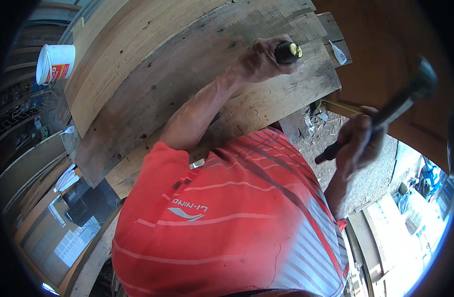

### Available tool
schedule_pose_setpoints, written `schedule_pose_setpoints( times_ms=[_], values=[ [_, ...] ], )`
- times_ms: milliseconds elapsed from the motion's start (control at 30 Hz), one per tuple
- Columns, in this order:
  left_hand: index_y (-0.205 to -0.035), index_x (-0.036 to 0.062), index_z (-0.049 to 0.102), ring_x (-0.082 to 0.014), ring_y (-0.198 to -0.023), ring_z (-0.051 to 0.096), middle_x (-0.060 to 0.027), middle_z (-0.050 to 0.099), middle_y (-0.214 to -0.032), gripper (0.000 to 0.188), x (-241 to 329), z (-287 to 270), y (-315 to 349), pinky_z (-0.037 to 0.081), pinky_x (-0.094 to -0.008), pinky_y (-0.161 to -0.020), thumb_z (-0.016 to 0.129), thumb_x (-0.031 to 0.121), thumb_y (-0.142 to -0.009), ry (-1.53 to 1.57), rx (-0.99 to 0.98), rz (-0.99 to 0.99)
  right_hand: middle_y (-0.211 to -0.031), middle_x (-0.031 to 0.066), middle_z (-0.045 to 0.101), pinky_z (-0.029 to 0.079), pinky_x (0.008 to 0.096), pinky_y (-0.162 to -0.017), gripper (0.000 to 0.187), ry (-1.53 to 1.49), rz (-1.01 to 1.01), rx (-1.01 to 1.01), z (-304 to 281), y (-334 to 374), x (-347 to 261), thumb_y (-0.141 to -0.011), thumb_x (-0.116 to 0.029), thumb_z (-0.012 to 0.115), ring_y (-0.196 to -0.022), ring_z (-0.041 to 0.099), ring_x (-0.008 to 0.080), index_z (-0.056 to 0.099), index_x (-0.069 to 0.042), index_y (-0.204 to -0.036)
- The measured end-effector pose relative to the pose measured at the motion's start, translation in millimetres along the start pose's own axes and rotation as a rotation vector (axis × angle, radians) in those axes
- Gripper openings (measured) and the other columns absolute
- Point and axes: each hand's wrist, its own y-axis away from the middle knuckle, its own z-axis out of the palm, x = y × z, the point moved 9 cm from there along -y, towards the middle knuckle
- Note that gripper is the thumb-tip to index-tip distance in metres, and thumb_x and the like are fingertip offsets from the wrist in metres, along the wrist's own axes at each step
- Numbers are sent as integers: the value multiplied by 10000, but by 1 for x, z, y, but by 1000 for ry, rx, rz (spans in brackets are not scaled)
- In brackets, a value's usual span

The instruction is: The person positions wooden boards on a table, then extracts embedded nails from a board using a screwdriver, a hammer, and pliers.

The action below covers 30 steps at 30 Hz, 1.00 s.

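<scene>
My left hand (pixel 266 60) is closed around the black handle of what looks like a chisel (pixel 289 52), above the wooden boards. The handle's rough yellow butt points up at me, and its blade is hidden beneath my fist. Off to the right, my right hand (pixel 358 141) grips a hammer (pixel 392 110) by its dark handle. The hammer's metal head is raised at the upper right, apart from the chisel and slightly blurred. Under my left forearm, a wide weathered board (pixel 187 64) stretches across the work surface.
A small white bottle (pixel 338 53) lies at the board's right end. A white bucket (pixel 58 64) stands at the far left, with another small bottle (pixel 68 129) below it. A brown wooden panel (pixel 380 39) is at the right, and stacked planks (pixel 380 232) are at the lower right.
</scene>
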Motion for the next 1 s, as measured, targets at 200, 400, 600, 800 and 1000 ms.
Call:
schedule_pose_setpoints(
  times_ms=[200, 400, 600, 800, 1000],
  values=[
    [-1039, 76, 665, -97, -844, 629, -9, 686, -888, 345, 6, 3, -4, 570, -294, -779, 886, 235, -827, 7, -16, 1, -684, 55, 545, 430, 309, -490, 290, -25, -89, 25, -6, 4, 38, -1066, -304, 592, -515, 497, 147, 551, -18, -1051],
    [-1001, 83, 660, -74, -785, 583, 30, 642, -847, 282, -14, 17, -21, 511, -282, -696, 854, 249, -881, 82, -186, 29, -713, 109, 565, 469, 408, -615, 316, 467, 408, -544, 45, 50, 94, -1062, -359, 611, -628, 562, 221, 563, -46, -1054],
    [-919, 84, 624, -57, -652, 511, 48, 517, -739, 438, -41, 13, -34, 434, -240, -600, 819, 476, -903, 323, -428, -488, -724, 72, 541, 460, 363, -636, 419, 339, 518, -390, 19, 53, 130, -1046, -453, 622, -688, 526, 151, 588, -37, -1014],
    [-904, 134, 623, -49, -614, 527, 50, 524, -699, 460, -13, -5, -32, 448, -238, -568, 783, 565, -898, 385, -249, -326, -711, -9, 523, 434, 312, -599, 454, 280, 603, -306, -8, 62, 146, -1039, -496, 618, -667, 515, 96, 593, -42, -1040],
    [-880, 156, 622, -44, -643, 513, 59, 550, -716, 304, -6, -15, -22, 420, -225, -591, 758, 419, -948, 375, -91, -261, -680, -11, 524, 421, 295, -567, 447, 271, 612, -271, -17, 60, 155, -1042, -486, 616, -633, 511, 85, 600, -40, -1055]
  ],
)
